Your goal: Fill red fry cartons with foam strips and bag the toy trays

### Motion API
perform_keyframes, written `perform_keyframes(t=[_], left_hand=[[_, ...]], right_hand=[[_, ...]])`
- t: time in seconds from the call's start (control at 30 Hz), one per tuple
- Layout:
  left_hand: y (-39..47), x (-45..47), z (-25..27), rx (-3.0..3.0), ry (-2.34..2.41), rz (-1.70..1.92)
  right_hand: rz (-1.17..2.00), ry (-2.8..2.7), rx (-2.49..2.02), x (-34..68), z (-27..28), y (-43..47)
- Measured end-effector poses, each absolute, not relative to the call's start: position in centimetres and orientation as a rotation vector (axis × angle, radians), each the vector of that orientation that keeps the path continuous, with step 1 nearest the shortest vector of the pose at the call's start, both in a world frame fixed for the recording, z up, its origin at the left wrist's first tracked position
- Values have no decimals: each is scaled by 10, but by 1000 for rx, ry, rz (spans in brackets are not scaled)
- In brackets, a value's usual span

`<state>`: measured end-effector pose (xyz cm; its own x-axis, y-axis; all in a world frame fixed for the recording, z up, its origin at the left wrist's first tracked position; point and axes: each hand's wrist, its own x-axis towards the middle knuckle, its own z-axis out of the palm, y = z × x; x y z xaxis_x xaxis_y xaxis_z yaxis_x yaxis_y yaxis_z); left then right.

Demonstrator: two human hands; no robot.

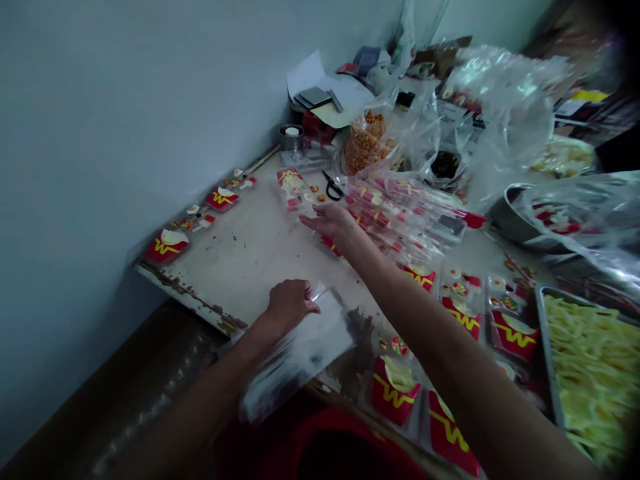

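Note:
My left hand is closed on the edge of a stack of clear plastic bags at the table's front edge. The bags look flat, and the lower part is smeared by motion. Farther forward, my right hand is stretched out, fingers extended and palm partly turned up, with nothing visible in it. Just beyond its fingertips lies a filled clear packet with a red piece and small toy-like items. A pile of similar filled packets lies beside my right wrist and forearm.
Red fries-box packets lie along the wall side, more by the front edge. Black scissors lie near the pile. A metal tray holds pale fry-shaped strips at right. Behind stand a bag of orange-brown pieces and a metal bowl.

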<state>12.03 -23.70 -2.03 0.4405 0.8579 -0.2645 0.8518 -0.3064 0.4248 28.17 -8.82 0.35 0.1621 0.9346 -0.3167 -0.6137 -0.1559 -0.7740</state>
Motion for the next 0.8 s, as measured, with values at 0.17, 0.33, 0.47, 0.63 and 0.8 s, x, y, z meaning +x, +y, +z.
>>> perform_keyframes(t=[0.17, 0.33, 0.47, 0.63, 0.8], left_hand=[[-225, 98, -18, 2153, 1394, 298], [-208, 26, -17, 1745, 1509, 786], [-217, -63, -7, 1277, 1677, 1069], [-260, -132, -5, 542, 1429, 1052], [-272, -147, -20, 547, 1464, 996]], right_hand=[[1451, -488, -1165, 293, 19, -140], [1158, -1241, -1186, 230, 16, -132], [912, -2064, -943, 132, 17, -84], [764, -2516, -685, 27, 10, -28], [669, -2702, -714, -14, -4, -3]])
